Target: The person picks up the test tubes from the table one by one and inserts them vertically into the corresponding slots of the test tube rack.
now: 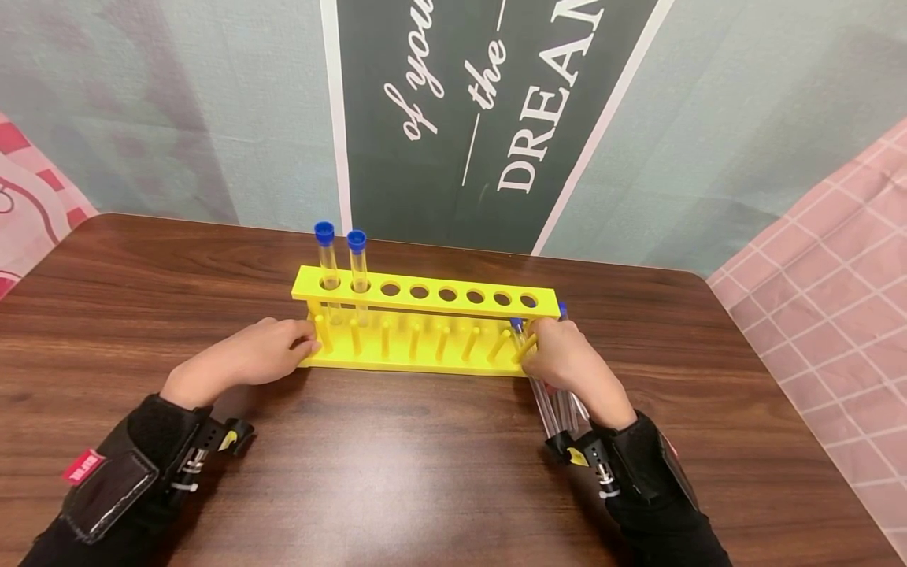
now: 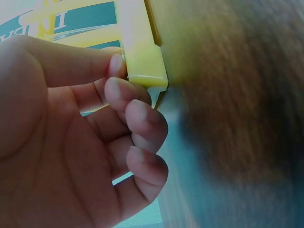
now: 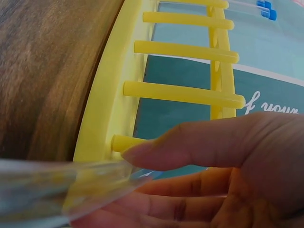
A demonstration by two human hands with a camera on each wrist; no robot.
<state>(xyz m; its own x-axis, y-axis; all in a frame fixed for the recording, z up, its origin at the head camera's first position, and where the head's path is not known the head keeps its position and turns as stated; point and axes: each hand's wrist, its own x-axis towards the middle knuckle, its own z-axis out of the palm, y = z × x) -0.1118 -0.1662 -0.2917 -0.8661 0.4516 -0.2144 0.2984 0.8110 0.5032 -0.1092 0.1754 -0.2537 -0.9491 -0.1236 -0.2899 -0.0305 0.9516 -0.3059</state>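
A yellow test tube rack point(image 1: 418, 358) stands upright on the table, with a row of holes on top and pegs below. Two clear test tubes with blue caps point(image 1: 323, 232) fill its two leftmost holes. My left hand point(image 1: 272, 352) pinches the left end of the rack's base between thumb and fingers; the base corner point(image 2: 148, 66) shows at the fingertips in the left wrist view. My right hand point(image 1: 567, 358) grips the rack's right end, thumb beside a peg point(image 3: 124, 143). Several loose capped test tubes point(image 1: 544, 405) lie by and partly behind this hand; one appears blurred point(image 3: 57, 190) in the right wrist view.
The brown wooden table point(image 1: 397, 472) reaches back to a hanging cloth point(image 1: 269, 102) with a dark green lettered panel. Pink tiled-pattern cloth point(image 1: 836, 315) borders the right side. Both wrists wear black straps with small camera mounts.
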